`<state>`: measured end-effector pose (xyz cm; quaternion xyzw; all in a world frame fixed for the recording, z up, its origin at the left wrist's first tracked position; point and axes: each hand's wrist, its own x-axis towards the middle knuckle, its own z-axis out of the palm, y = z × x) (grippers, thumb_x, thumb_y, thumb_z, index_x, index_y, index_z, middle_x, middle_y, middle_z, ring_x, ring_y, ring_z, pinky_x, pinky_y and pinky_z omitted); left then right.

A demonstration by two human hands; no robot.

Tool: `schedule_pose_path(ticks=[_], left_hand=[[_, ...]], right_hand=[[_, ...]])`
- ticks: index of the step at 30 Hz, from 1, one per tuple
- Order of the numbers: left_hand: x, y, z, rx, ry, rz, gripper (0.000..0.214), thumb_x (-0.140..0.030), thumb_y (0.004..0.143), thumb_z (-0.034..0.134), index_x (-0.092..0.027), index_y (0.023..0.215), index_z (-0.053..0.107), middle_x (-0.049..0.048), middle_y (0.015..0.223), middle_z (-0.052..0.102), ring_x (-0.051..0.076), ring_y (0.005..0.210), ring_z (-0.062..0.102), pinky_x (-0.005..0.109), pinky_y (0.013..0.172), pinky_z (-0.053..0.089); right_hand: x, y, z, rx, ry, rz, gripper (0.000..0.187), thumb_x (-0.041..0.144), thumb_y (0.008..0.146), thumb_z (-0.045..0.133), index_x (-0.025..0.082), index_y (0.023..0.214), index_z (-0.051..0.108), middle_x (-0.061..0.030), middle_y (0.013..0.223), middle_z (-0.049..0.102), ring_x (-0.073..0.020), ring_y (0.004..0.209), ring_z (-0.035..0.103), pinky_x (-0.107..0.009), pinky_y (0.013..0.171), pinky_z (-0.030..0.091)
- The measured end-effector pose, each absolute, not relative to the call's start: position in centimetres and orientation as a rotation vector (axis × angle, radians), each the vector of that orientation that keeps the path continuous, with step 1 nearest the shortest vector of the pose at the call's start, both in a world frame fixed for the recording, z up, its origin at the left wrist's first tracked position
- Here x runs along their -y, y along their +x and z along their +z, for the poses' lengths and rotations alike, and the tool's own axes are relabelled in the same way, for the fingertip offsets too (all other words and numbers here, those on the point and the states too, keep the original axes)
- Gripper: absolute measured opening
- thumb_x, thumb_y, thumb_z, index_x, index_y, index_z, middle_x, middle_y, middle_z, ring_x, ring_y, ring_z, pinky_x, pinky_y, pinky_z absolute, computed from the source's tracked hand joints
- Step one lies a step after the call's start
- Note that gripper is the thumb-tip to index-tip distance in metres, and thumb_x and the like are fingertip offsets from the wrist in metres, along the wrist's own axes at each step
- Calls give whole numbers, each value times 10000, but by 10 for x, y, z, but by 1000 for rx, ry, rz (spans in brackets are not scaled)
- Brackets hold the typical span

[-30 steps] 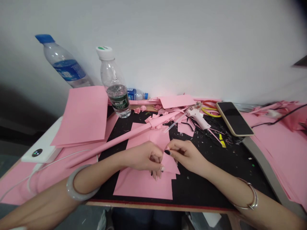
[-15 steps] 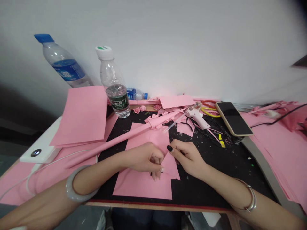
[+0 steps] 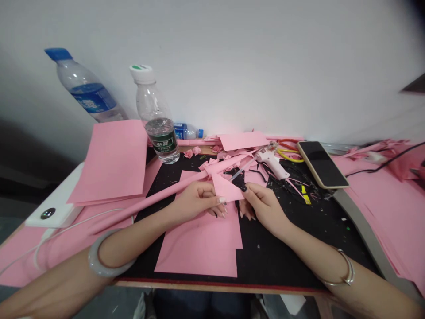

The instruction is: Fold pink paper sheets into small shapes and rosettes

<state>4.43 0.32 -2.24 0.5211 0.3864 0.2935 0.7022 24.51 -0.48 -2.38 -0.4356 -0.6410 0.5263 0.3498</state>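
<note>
Between my two hands a small piece of pink paper [image 3: 226,189] with slanted edges is held up above the mat. My left hand [image 3: 202,200] pinches its lower left edge between thumb and fingers. At its right corner, my right hand [image 3: 260,201] grips it with the thumb on top and the fingers curled beneath. Larger pink sheets [image 3: 199,252] lie flat on the black mat [image 3: 279,261] under my hands. Just behind them a long rolled pink paper tube [image 3: 159,195] runs diagonally across the mat.
A white glue gun [image 3: 272,163] lies behind my right hand, near a phone [image 3: 323,164] and tangled cables. A clear bottle [image 3: 161,124] stands at the back left, beside stacked pink paper [image 3: 111,159] and a white power bank [image 3: 56,208]. More pink sheets [image 3: 392,212] lie right.
Both hands have moved up and away from me, lifting the small pink paper off the larger sheets. It now stretches between them, with its face showing.
</note>
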Motion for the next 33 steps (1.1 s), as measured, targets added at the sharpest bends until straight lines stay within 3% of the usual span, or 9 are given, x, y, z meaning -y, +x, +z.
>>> schedule_pose_path(ticks=[5,9,15,24,29,33], left_hand=[[-3,44,-24,-849,1149,650,239,-316,803,612,-81,779,639,104,737,711,169,657,683,274,628,541],[-4,44,-24,-811,1080,785,239,-305,833,582,-111,970,608,81,819,703,152,687,677,249,635,536],[-5,45,-21,-707,1061,977,374,-179,796,624,-188,1144,490,84,1085,631,167,877,637,258,700,532],[-3,47,-19,-652,1090,837,455,-152,744,653,-193,1174,510,119,1235,541,186,852,644,309,693,545],[-1,46,-18,-756,1149,835,303,-156,738,653,-155,1038,609,103,1080,633,197,892,637,277,693,534],[1,47,-16,-830,1130,647,219,-190,744,638,-143,957,642,64,850,681,164,688,653,282,607,536]], right_hand=[[4,246,-20,1784,-1212,1099,403,428,905,422,194,576,425,31,449,499,-76,355,422,-200,387,314],[3,247,-18,1830,-1197,1043,395,389,910,419,196,565,427,34,439,485,-81,368,424,-208,411,316],[-2,249,-22,1765,-1182,1227,398,378,913,418,191,562,411,40,435,483,-69,364,390,-197,395,283],[-2,247,-25,1600,-1101,1518,382,451,897,401,194,614,401,59,407,461,-65,309,343,-189,338,226],[4,247,-21,1989,-1103,1293,402,358,938,353,179,584,416,43,455,468,-67,404,407,-191,439,309],[9,245,-20,2185,-1098,1084,259,340,851,542,178,672,448,58,538,466,-67,467,414,-185,461,301]])
